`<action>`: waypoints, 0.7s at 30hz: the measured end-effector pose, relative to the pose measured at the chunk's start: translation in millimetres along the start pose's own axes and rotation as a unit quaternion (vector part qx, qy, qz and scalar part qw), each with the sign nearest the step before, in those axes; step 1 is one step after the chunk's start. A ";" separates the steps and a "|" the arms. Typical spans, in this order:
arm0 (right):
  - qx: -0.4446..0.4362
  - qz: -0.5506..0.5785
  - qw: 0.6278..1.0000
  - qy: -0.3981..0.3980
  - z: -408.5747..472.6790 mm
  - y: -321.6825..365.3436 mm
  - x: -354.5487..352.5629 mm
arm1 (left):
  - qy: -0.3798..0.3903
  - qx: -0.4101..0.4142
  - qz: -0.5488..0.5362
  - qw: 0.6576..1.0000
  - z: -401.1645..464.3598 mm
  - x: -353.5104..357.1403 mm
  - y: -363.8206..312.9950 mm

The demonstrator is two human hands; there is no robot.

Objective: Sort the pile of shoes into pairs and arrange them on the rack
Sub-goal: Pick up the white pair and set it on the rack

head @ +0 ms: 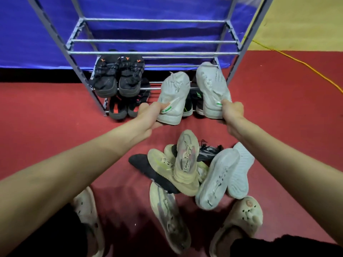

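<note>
Paired white sneakers presented toes-first to the rack (148,52). The left hand (148,115) is closed around the heel of the left white sneaker (173,93); the right hand (232,112) is closed around the heel of the right white sneaker (211,86). Each shoe extends far of its grip, over the lower tiers. Likely risks: a toe catching a crossbar, or a shoe slipping between the bars onto the dark shoes (189,106) below. The unsorted pile (194,169) lies near, on the red floor (55,117).

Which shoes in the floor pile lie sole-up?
The two white shoes at the pile's right: the larger white shoe and the ribbed-soled white shoe beside it show their outsoles; the beige knit sneakers show uppers.
</note>
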State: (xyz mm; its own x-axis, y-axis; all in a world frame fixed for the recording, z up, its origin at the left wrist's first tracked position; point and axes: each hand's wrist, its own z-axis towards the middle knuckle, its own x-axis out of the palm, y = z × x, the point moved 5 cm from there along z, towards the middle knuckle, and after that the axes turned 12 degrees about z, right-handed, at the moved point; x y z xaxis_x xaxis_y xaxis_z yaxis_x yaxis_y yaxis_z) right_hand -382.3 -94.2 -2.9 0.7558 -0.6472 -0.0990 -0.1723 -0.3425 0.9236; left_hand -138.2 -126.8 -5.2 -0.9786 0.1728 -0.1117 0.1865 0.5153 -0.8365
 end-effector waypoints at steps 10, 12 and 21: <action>-0.012 -0.020 0.999 -0.049 119.3 -2.5 56.4 | -0.002 0.024 -0.021 0.999 106.8 30.9 -25.4; -0.022 -0.026 0.998 -0.054 136.3 -2.8 68.1 | -0.010 0.027 -0.018 0.999 125.0 36.7 -23.0; 0.014 -0.002 1.000 0.008 185.7 -10.6 91.8 | -0.022 0.043 -0.065 0.997 164.8 57.8 -20.9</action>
State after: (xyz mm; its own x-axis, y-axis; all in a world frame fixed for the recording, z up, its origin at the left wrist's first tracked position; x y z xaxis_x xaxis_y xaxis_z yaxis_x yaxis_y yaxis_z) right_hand -428.4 -276.5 -90.6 0.7661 -0.6355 -0.0960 -0.1876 -0.3640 0.9123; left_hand -213.0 -265.9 -82.5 -0.9972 0.0718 -0.0217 0.0522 0.4560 -0.8884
